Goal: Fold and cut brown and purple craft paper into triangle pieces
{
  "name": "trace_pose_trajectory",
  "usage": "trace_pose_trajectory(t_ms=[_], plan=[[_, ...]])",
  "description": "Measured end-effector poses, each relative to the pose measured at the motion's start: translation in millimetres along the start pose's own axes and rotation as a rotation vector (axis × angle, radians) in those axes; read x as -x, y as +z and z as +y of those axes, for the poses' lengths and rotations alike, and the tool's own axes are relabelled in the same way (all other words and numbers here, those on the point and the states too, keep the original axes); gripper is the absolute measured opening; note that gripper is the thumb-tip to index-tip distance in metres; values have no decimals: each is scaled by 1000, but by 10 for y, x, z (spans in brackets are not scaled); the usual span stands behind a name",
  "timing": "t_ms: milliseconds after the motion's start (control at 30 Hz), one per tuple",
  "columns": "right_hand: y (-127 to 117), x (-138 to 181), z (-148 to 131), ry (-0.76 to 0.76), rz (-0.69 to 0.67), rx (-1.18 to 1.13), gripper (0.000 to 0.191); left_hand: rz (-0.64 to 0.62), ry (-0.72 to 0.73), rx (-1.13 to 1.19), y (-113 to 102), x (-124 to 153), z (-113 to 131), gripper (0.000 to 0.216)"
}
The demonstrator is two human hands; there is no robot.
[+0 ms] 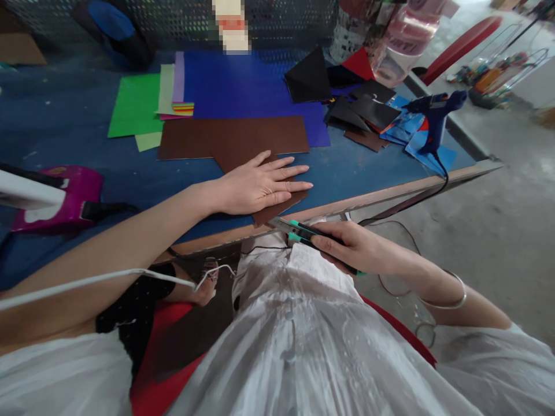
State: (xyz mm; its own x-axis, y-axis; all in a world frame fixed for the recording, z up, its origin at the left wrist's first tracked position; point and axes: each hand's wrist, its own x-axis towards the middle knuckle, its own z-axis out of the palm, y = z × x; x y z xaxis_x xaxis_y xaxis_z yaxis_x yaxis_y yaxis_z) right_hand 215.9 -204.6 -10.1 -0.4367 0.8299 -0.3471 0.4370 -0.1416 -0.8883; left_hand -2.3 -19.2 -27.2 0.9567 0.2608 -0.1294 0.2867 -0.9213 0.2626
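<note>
My left hand lies flat with its fingers spread on a piece of brown paper, whose near corner reaches the table's front edge. A wider brown sheet lies just beyond it. In my right hand is a utility knife with a black and green handle. Its metal blade points left, close to the near corner of the brown paper; I cannot tell whether it touches. Blue sheets lie beyond the brown paper.
Green sheets lie at the back left, black scraps at the back right. A blue hot glue gun stands near the right edge, its cord hanging over. A magenta power strip sits at left. A pink-tinted plastic bottle stands behind.
</note>
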Motion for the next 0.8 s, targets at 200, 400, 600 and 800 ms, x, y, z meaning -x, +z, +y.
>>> trace_pose_trajectory(t_ms=[200,400,600,800], plan=[[8,-9,-10,19,6,20,35,2,0,-1,3,-1,4,53],[7,9,-20,8,2,15,33,6,0,-16,9,-7,-1,53],[0,-17,-22,6,-10,12,33,-4,-2,-18,-7,-1,7,53],[-3,2,-4,17,-1,12,34,-8,1,-9,-12,5,2,54]])
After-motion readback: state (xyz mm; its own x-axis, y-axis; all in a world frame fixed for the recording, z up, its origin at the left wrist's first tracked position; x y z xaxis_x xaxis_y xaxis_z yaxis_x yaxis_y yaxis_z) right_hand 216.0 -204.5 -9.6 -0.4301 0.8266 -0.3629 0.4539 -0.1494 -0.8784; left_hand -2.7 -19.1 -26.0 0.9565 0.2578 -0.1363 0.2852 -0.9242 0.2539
